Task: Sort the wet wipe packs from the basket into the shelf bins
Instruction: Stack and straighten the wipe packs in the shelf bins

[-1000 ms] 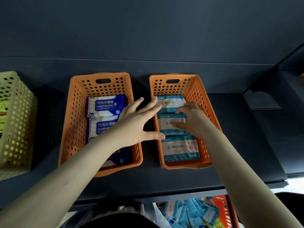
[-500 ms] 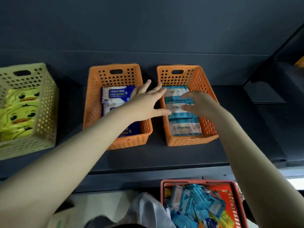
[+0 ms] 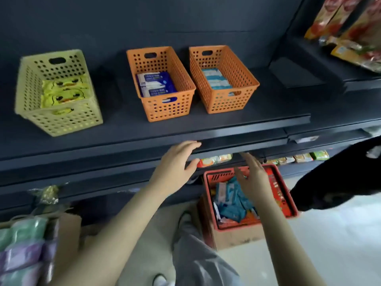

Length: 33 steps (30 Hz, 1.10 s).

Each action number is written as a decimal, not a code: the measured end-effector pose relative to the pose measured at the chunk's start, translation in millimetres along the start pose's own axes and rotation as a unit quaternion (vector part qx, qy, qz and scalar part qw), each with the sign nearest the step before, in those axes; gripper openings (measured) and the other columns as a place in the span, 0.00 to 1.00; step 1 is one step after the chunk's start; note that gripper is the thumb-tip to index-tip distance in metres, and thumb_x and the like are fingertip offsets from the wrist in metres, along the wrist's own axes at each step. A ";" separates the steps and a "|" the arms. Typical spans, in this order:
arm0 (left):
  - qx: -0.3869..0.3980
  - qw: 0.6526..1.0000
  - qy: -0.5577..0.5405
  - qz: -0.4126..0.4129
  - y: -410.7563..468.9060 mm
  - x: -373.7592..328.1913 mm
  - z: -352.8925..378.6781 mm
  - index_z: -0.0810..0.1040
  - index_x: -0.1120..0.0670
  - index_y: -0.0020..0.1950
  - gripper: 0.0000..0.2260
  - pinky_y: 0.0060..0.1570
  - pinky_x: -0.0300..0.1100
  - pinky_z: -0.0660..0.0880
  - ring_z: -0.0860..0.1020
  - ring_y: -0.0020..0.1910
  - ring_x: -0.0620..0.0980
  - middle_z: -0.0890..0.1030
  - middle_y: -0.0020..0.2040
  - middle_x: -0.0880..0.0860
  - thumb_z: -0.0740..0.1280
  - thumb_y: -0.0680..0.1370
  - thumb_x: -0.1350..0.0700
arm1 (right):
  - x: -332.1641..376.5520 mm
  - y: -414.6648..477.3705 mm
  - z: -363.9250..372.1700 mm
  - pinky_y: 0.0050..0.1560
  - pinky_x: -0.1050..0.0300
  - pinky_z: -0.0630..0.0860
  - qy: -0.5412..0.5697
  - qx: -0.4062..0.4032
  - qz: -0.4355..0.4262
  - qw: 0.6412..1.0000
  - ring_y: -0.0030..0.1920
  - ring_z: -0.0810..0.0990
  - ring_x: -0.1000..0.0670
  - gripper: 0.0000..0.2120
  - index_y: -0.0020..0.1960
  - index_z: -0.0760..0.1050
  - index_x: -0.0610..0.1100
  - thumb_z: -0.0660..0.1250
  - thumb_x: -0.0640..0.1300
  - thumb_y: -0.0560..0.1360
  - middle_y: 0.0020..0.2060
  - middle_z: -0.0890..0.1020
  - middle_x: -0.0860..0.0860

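On the dark shelf stand three bins. The right orange bin (image 3: 243, 93) holds teal-and-white wipe packs (image 3: 215, 78). The middle orange bin (image 3: 181, 104) holds blue alcohol wipe packs (image 3: 155, 84). The yellow bin (image 3: 61, 120) at left holds yellow duck-print packs (image 3: 64, 91). Below, a red basket (image 3: 280, 188) on a cardboard box contains several teal packs (image 3: 233, 203). My left hand (image 3: 175, 168) hovers open in front of the shelf edge, holding nothing. My right hand (image 3: 252, 178) is open above the red basket, fingers spread, empty.
The shelf's front edge (image 3: 144, 141) juts out above the basket. Snack bags (image 3: 354, 27) hang at the upper right. Pastel packs (image 3: 22, 250) fill a box at the lower left. A dark shape (image 3: 340, 178) sits to the right of the basket. My grey trouser leg (image 3: 198, 254) is below.
Both hands have drawn back out of the orange bins and come down below the shelf edge; the right hand now hangs over the red basket. The view has tilted down and back.
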<state>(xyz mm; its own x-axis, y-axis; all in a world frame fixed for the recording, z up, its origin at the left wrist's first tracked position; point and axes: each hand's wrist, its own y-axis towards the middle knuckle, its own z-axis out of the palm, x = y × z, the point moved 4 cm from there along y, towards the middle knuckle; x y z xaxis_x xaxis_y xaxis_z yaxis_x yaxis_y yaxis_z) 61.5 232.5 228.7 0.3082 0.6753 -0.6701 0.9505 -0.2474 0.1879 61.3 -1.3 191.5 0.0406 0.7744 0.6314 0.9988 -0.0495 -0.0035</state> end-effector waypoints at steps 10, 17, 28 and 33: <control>0.211 0.954 -0.120 -0.178 -73.1 6.5 167.1 0.70 0.51 0.70 0.18 0.59 0.31 0.64 0.72 0.64 0.42 0.73 0.68 0.48 0.64 0.80 0.54 | -150.8 -95.3 5.3 0.53 0.54 0.71 -0.008 0.073 0.253 0.965 0.61 0.77 0.40 0.22 0.69 0.72 0.43 0.68 0.46 0.77 0.62 0.80 0.42; 0.250 0.894 -0.157 -0.338 -24.4 32.9 296.4 0.74 0.58 0.65 0.25 0.62 0.46 0.73 0.78 0.58 0.51 0.79 0.60 0.53 0.64 0.75 0.43 | -274.2 -19.0 6.3 0.55 0.50 0.71 -0.014 0.124 0.312 0.942 0.60 0.77 0.36 0.21 0.69 0.71 0.40 0.66 0.45 0.78 0.60 0.79 0.36; 0.139 0.844 -0.149 -0.497 49.7 174.4 486.0 0.71 0.56 0.65 0.22 0.55 0.51 0.76 0.78 0.57 0.57 0.78 0.59 0.55 0.66 0.76 0.45 | -419.6 108.1 159.8 0.57 0.52 0.73 0.048 0.219 0.293 0.929 0.61 0.78 0.43 0.20 0.70 0.71 0.46 0.62 0.50 0.80 0.62 0.79 0.43; 0.138 0.816 -0.161 -0.538 46.8 221.4 535.6 0.68 0.56 0.68 0.20 0.60 0.54 0.74 0.77 0.57 0.56 0.77 0.62 0.57 0.64 0.79 0.50 | -448.9 108.5 211.3 0.53 0.50 0.78 0.119 0.146 0.333 0.924 0.55 0.81 0.43 0.17 0.61 0.78 0.47 0.61 0.55 0.79 0.55 0.83 0.45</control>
<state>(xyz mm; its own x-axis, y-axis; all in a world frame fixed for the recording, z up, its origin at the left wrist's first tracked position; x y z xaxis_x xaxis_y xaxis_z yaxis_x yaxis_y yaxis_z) 153.4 -1.7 -295.5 -0.7663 0.3990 -0.5035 0.6067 0.1917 -0.7715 157.5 -221.0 -256.1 0.6762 0.4710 0.5665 0.7212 -0.2666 -0.6393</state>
